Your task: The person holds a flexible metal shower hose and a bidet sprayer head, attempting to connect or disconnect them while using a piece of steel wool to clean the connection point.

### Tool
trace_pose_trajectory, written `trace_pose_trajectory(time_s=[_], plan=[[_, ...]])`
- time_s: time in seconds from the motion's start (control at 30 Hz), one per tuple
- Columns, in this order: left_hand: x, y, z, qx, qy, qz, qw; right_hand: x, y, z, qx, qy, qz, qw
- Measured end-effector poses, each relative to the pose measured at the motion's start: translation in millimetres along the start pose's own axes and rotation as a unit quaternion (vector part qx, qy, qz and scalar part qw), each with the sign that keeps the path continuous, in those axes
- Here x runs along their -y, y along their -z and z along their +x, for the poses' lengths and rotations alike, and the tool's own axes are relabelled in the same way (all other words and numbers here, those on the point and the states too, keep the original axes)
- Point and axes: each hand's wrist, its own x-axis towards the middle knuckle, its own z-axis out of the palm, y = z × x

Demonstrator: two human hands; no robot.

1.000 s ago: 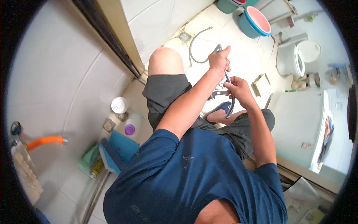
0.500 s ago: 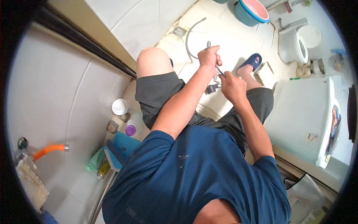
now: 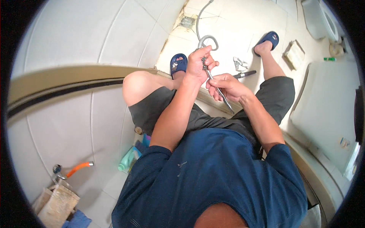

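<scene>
A grey, ribbed metal hose (image 3: 210,37) loops above my left hand (image 3: 198,65), whose fingers are wrapped round it. From there the hose runs down to my right hand (image 3: 228,88), whose thumb and fingers close on its lower stretch. Below those fingers sticks out a slim, dark, shiny pointed piece (image 3: 226,103); whether it is part of the hose or a separate tool I cannot tell. Beyond my right hand lies a black and silver handle-shaped thing (image 3: 247,73) on the floor. A crumpled silvery piece (image 3: 240,64) lies just above it.
My slippered feet stand apart on pale tiles, a floor drain (image 3: 187,22) beyond them. To the right are a worn pale block (image 3: 295,55), a white cabinet-like appliance (image 3: 323,110) and a toilet (image 3: 321,19). An orange pipe (image 3: 79,169) juts from the left wall.
Both hands have come nearer my body, and the view has turned. The hose now loops above my left hand, and a dark pointed piece shows below my right fingers.
</scene>
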Motion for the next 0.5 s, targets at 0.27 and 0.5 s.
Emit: trace_pose_trajectory(time_s=[0.27,0.5], plan=[[20.1,8.8,23.6,-0.232,0.005,0.041,0.972,-17.1,-5.2,4.6,-0.312,0.141,-0.694,0.633],[-18.7,-36.7,0.9,-0.109,-0.038,0.274,0.955,9.1,31.0,2.5,-0.373,0.369,-0.223,0.822]])
